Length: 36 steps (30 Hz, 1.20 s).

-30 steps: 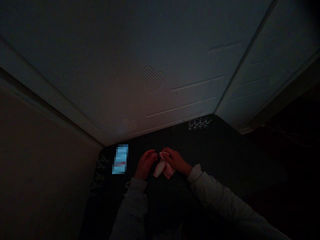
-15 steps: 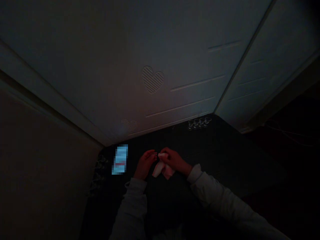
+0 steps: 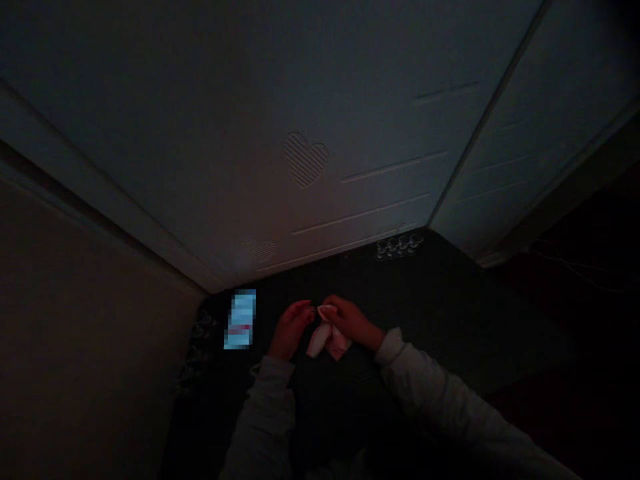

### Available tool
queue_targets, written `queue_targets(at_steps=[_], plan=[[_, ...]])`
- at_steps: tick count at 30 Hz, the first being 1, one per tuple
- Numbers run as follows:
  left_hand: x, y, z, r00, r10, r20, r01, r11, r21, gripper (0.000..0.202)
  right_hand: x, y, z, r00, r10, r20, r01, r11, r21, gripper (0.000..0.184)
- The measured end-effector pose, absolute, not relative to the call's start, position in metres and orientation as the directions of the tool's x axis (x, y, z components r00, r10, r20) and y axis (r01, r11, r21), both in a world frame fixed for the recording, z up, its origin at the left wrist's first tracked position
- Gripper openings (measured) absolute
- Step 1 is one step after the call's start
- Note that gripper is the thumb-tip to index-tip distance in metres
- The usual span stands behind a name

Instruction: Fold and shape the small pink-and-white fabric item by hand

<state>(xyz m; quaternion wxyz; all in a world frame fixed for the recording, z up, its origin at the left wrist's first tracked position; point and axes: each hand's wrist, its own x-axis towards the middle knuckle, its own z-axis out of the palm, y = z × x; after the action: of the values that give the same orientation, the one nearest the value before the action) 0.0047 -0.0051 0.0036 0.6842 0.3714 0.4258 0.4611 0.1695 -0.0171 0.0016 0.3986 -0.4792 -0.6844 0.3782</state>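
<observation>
In the dim head view, my left hand is closed, fingertips pinched on a small clear glass. Only a glint and a thin edge of that glass show; the fingers hide the rest. My right hand is closed on a pink-and-white cloth, whose loose ends hang below the fingers. A bunched part of the cloth, at the right fingertips, is close beside the glass. Whether they touch I cannot tell. Both hands are over the dark table.
Small stemmed glasses stand in a group at the table's back edge, by the white panel with carved hearts. More clear glasses line the left edge. A lit, pixelated screen lies left of my left hand.
The cloth has shifted slightly at my right fingertips, and its hanging ends sit a little lower and further right. My hands have barely moved.
</observation>
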Motion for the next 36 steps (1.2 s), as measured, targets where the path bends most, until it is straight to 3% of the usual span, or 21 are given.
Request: queue_targets(at_steps=[18,36], plan=[[0.0041,-0.0039,0.0017,0.204,0.95,-0.235,-0.306,0.29,0.907,0.028,0.1703,-0.0181,0.0029,-0.226,0.965,0.132,0.34,0.205,-0.918,0.02],[0.0043,-0.004,-0.0002,0.203,0.952,-0.229,-0.293,0.282,0.914,0.027,0.1707,-0.017,0.0,-0.23,0.954,0.194,0.371,0.27,-0.888,0.018]])
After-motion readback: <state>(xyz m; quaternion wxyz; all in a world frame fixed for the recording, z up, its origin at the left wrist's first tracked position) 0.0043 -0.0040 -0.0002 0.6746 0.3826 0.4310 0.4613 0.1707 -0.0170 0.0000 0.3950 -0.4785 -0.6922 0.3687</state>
